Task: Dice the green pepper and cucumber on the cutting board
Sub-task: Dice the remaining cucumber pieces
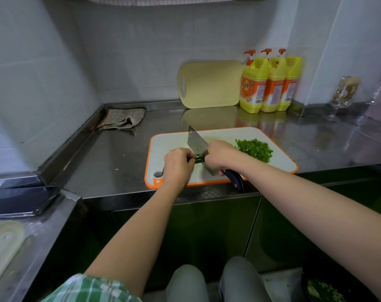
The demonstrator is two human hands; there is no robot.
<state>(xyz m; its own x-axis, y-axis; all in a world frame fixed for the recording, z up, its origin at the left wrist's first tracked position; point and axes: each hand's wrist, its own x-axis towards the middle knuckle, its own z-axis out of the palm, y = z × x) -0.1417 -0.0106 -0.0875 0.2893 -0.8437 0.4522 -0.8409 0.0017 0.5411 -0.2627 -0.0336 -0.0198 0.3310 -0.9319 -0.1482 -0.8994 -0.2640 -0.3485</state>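
Note:
A white cutting board with an orange rim [170, 138] lies on the steel counter. My left hand [178, 163] curls over dark green strips [198, 158] and holds them down on the board. My right hand [220, 154] grips a cleaver [196, 139] by its black handle; the blade stands against the strips' cut end. A pile of diced green pieces [256, 149] sits at the board's right. Most of the strips are hidden under my left hand, so I cannot tell pepper from cucumber.
A yellow board [209, 83] leans on the back wall beside three yellow detergent bottles [270, 81]. A folded cloth [123, 118] lies at the back left. A phone [22, 200] rests on the lower left ledge. Glassware [342, 99] stands at the far right.

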